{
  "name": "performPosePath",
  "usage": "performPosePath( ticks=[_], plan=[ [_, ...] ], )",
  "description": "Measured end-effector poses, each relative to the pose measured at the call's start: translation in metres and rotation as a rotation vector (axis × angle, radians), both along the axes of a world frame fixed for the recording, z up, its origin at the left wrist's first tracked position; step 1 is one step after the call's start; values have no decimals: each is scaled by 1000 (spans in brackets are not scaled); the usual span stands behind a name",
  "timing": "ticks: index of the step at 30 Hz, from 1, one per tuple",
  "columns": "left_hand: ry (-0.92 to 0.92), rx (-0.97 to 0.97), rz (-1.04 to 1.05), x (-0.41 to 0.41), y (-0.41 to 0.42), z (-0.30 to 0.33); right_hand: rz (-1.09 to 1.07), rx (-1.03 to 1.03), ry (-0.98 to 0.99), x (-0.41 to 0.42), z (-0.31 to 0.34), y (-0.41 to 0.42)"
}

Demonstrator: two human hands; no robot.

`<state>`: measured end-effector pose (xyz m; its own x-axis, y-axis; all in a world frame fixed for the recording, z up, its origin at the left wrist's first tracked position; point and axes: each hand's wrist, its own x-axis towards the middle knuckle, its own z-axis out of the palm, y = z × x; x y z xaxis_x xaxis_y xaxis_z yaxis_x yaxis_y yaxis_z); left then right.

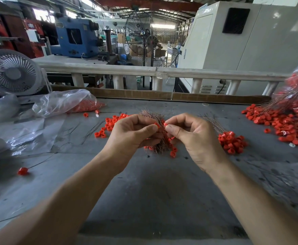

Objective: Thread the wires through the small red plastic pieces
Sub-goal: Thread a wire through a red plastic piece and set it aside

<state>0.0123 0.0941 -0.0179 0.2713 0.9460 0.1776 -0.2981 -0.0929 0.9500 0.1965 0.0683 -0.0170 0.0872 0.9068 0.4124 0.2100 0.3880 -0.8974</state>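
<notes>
Far left edge of the grey bench (pixel 162 191) there's a clear plastic bag of red pieces (pixel 68 102), then loose small red plastic rings (pixel 112 123) scattered mid-bench. Left hand (pixel 134 133) grips a bundle of thin copper wires (pixel 159 137) and pinches one ring at the thumb, right hand (pixel 190 135) pinches another red ring right beside it. Toward the right edge sit a threaded bunch (pixel 232 141) and a big red pile (pixel 284 124).

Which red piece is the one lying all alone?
Start at the round white plastic fan at the far left of the grey table. Come toward the near edge to the small red plastic piece. Unlike the piled ones, it lies alone, with one thin wire attached.
</notes>
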Motion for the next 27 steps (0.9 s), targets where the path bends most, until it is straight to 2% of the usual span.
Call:
performPosePath(
  ticks=[18, 27],
  plan=[
    [158, 211, 13, 2, -5, -2, -132, 166, -278, -8, 1, -6],
    [114, 153, -20, 0, -5, -2, -97, 244, -352, -8, 5, -9]
  ],
)
